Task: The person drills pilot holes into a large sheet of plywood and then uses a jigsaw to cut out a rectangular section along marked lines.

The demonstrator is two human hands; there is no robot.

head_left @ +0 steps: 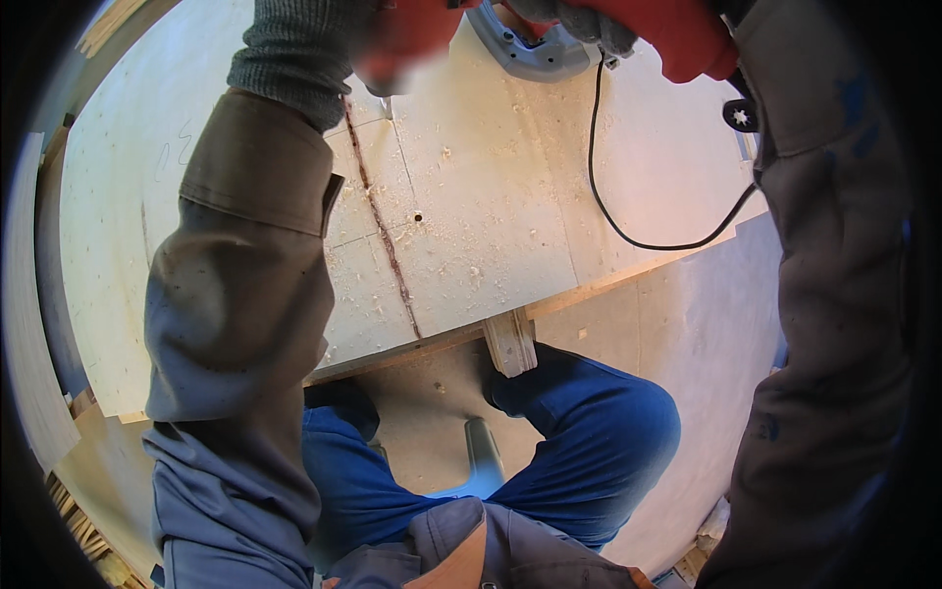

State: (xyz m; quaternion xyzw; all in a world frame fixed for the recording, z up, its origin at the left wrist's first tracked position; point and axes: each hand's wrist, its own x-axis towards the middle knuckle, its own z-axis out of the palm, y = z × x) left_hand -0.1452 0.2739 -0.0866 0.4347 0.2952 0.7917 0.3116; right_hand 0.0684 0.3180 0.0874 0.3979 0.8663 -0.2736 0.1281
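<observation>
At the top edge, my left hand (407, 39) wears a red and grey work glove. It is partly blurred and its fingers are cut off, so its grip does not show. A small metal piece (386, 104) pokes out just below it. My gloved right hand (677, 39), at the upper right, has its fingers curled against a grey power tool (549, 57), whose upper part lies beyond the frame. The tool's black cord (595, 167) loops down over a pale wood panel (491, 147) and passes behind my right sleeve.
A dark reddish line (378, 221) runs across the panel beside a small dark hole (418, 218), with wood shavings scattered around. A wooden beam (510, 344) juts from under the panel's near edge, by my knees. Wood strips (78, 525) lie at lower left.
</observation>
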